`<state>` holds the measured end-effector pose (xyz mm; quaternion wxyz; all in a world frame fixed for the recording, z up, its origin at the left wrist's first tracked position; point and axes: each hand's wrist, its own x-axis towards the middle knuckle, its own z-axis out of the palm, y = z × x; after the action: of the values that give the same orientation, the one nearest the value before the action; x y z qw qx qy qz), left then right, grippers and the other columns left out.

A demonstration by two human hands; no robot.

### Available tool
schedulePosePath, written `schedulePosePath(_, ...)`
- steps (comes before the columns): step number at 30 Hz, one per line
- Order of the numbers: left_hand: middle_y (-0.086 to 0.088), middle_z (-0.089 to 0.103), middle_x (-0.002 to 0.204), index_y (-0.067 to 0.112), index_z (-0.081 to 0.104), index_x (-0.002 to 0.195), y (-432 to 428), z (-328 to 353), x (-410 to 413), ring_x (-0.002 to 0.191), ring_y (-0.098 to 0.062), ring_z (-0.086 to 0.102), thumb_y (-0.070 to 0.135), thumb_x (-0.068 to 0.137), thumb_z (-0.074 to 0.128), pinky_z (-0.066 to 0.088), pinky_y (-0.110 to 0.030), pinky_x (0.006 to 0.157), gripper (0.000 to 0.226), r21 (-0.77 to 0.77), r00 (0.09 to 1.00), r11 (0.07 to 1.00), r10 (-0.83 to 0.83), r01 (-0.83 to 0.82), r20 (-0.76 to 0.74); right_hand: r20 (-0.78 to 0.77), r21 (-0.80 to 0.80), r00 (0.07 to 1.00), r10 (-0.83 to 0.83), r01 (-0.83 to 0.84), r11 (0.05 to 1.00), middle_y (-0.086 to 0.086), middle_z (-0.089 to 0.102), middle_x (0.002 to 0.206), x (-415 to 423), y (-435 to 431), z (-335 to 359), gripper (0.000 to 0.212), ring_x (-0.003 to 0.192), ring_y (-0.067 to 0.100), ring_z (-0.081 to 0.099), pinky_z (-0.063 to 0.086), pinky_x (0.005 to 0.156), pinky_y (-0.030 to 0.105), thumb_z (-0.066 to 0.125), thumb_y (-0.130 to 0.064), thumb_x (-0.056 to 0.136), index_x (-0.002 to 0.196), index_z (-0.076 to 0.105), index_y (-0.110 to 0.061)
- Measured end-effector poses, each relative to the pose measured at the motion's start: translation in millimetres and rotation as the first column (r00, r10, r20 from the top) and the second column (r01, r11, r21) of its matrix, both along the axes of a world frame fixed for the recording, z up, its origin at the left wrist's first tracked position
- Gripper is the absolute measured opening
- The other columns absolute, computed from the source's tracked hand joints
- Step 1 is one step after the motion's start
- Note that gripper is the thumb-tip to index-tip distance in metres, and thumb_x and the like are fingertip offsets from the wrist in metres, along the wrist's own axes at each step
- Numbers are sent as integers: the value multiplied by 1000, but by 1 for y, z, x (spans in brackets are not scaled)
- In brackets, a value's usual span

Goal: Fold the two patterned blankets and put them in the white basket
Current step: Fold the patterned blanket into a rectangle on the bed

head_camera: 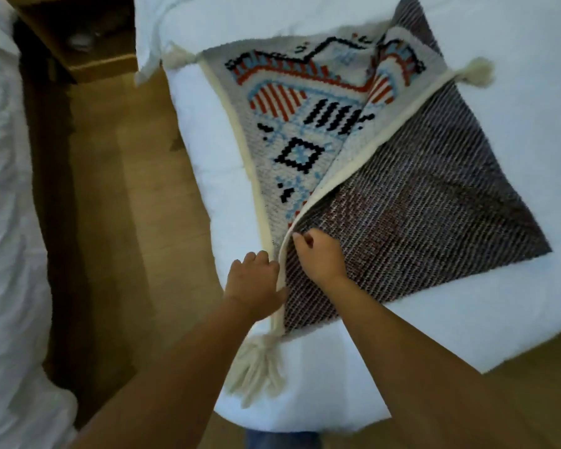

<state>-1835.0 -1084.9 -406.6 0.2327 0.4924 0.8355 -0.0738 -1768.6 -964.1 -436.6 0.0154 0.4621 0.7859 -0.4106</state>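
on the white bed (467,335) in front of you lies the patterned blanket (305,131), one part turned over so its dark striped back faces up. your left hand (256,280) curls round the cream border (371,149) just above the near corner tassel (259,367) — thumb against the striped side. your right hand (319,254) sits just beside it, fingertips pinching the same border slightly further along. a wooden floor (110,189) shows on the left.
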Motion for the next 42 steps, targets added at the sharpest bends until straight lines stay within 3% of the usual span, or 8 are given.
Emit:
schedulePosePath(3,-10,52,115,12,52,117,42,20,-25,109,-29,46,38,90,43,38,-39,84,38,37,999,999,-40,40,-4,-44,4,992,-120,120,993,-2,40,59,-9,26,11,42,53,13,37,30,56,29,47,-37,95,58,33,-22)
schedulePosePath(13,-11,54,116,9,49,113,143,49,-91,107,-30,51,20,95,37,41,-39,82,24,100,972,973,-194,208,-134,-93,-70,923,-373,367,927,0,38,62,-51,80,35,33,54,15,34,26,51,31,47,-27,95,67,38,-13)
schedulePosePath(20,-14,51,119,7,47,118,205,56,-142,106,-32,50,17,96,36,38,-39,77,27,105,899,893,-432,438,-76,-7,49,770,-638,637,769,1,42,64,-75,114,50,29,56,18,39,32,53,30,49,-24,92,66,39,-15)
schedulePosePath(28,-11,54,113,10,47,115,267,69,-195,100,-28,52,23,97,34,36,-36,73,25,156,755,739,-644,656,-127,-71,75,602,-795,798,598,-1,40,64,-101,148,73,32,54,13,34,26,47,29,48,-23,92,63,35,-20)
schedulePosePath(33,-12,53,118,8,46,117,320,64,-189,106,-30,52,26,98,34,41,-38,79,29,167,724,706,-683,689,-100,-111,-9,514,-851,855,518,5,51,79,-101,183,55,16,64,18,43,34,57,30,51,-23,91,81,49,-11)
schedulePosePath(38,-12,52,120,9,45,119,388,53,-178,107,-29,52,28,100,31,43,-40,83,31,175,743,725,-667,666,-65,-112,-66,438,-892,892,447,5,54,93,-101,256,33,21,71,16,48,37,65,28,52,-29,91,100,52,-9)
schedulePosePath(40,-11,52,117,9,46,116,418,47,-175,106,-29,52,28,100,30,43,-39,82,30,204,752,731,-658,651,-42,-107,-129,372,-922,914,384,2,53,92,-102,288,27,29,73,15,49,38,63,27,53,-30,91,110,51,-8)
schedulePosePath(42,-11,53,116,9,47,116,441,40,-175,105,-29,53,28,100,30,43,-40,82,30,233,776,753,-631,615,-6,-111,-164,361,-926,912,376,-4,50,80,-105,318,19,26,65,10,47,38,53,26,54,-30,90,107,49,-10)
